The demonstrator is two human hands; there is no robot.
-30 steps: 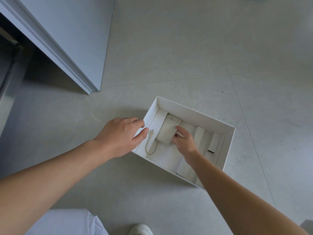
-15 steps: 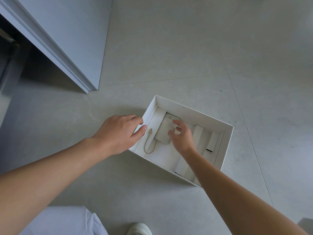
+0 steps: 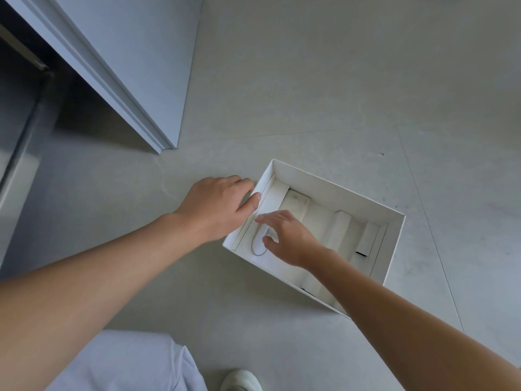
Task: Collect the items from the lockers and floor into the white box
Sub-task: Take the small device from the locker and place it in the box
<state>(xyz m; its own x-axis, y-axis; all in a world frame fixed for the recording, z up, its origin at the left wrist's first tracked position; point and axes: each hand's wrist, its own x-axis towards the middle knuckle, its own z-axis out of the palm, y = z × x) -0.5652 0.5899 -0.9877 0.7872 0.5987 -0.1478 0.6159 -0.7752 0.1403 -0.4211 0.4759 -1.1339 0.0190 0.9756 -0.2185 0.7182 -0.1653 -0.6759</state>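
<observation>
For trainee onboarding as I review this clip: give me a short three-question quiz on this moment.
1. True or false: the white box stands on a table.
2. Which hand grips the box's wall?
3. Fill in: inside the box, the adapter's ___ loops beside the right hand's thumb.
Key: 1 false, it stands on the floor; 2 left hand; 3 cable.

My left hand (image 3: pixel 217 206) is palm down, thumb hooked over the box (image 3: pixel 338 190) wall, fingers curled on its outside, pinching it. My right hand (image 3: pixel 287 235) is inside the box, palm down, fingers spread and relaxed, index out ahead, thumb apart below it, holding nothing. Both forearms (image 3: pixel 98 277) are bare and stretched forward, left from lower left, right from lower right.
</observation>
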